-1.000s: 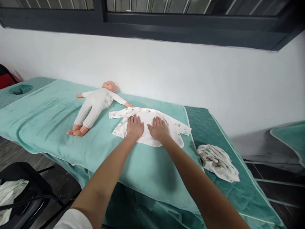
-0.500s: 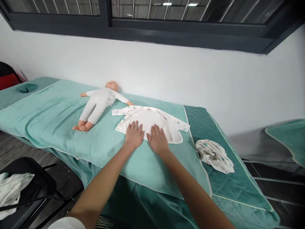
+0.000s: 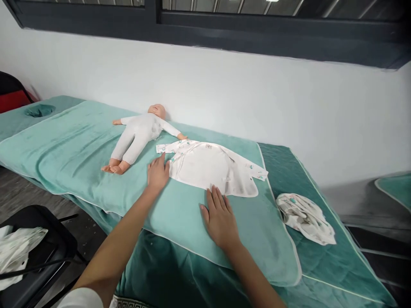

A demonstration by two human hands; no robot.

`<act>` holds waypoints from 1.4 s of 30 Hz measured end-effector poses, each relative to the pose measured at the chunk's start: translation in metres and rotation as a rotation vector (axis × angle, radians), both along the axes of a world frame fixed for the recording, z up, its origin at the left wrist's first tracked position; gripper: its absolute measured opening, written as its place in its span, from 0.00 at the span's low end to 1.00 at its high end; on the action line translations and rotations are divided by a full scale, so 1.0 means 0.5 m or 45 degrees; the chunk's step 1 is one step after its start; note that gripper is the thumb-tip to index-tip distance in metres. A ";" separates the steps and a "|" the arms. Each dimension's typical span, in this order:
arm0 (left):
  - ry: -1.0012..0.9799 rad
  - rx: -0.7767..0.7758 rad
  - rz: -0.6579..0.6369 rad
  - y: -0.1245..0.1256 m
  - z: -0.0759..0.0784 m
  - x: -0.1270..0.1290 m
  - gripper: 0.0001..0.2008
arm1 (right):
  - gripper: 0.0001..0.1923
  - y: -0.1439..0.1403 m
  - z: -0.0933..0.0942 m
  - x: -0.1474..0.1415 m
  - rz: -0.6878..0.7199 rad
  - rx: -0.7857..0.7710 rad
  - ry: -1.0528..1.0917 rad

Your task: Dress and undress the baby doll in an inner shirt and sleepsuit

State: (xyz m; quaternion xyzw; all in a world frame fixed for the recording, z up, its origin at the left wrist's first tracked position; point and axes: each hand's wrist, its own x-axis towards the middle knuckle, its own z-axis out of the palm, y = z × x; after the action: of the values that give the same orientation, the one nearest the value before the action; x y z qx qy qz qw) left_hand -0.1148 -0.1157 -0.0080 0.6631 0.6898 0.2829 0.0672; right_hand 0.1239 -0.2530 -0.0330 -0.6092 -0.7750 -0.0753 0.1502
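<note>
A white baby shirt (image 3: pixel 208 169) with small prints on its sleeves lies spread flat on the light green blanket (image 3: pixel 180 214). My left hand (image 3: pixel 158 173) is at the shirt's left edge, just below the left sleeve, fingers stretched out with nothing held. Near the bottom hem my right hand (image 3: pixel 221 216) lies flat and open, its fingertips at the cloth's edge. Up and to the left, a baby doll (image 3: pixel 141 132) in a white suit rests on its back, one arm reaching to the shirt's left sleeve.
A crumpled white printed cloth (image 3: pixel 305 217) sits on the dark green cover at the right. At lower left stands a black chair (image 3: pixel 61 239) with white printed cloth (image 3: pixel 22 250) on it. Behind the bed is a white wall (image 3: pixel 224 94) below a dark window frame (image 3: pixel 257 38).
My left hand has moved left from the middle of the shirt to its side edge. My right hand has slid down off the shirt toward me. The view has shifted slightly.
</note>
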 end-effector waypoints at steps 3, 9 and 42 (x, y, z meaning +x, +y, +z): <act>0.052 -0.057 -0.044 0.056 0.003 0.001 0.27 | 0.32 0.004 0.001 -0.001 0.035 -0.009 -0.010; -0.034 -0.008 0.003 0.151 -0.005 -0.025 0.26 | 0.33 0.010 0.006 -0.002 0.097 -0.034 -0.007; 0.073 0.329 -0.098 -0.029 -0.036 0.010 0.11 | 0.22 0.365 0.016 -0.129 -0.206 -0.198 1.690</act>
State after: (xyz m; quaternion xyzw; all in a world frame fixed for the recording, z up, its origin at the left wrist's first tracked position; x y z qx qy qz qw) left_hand -0.1097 -0.1301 -0.0258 0.7000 0.6232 0.3475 -0.0279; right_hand 0.0595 -0.0705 -0.0250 -0.5914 -0.4736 0.3599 0.5444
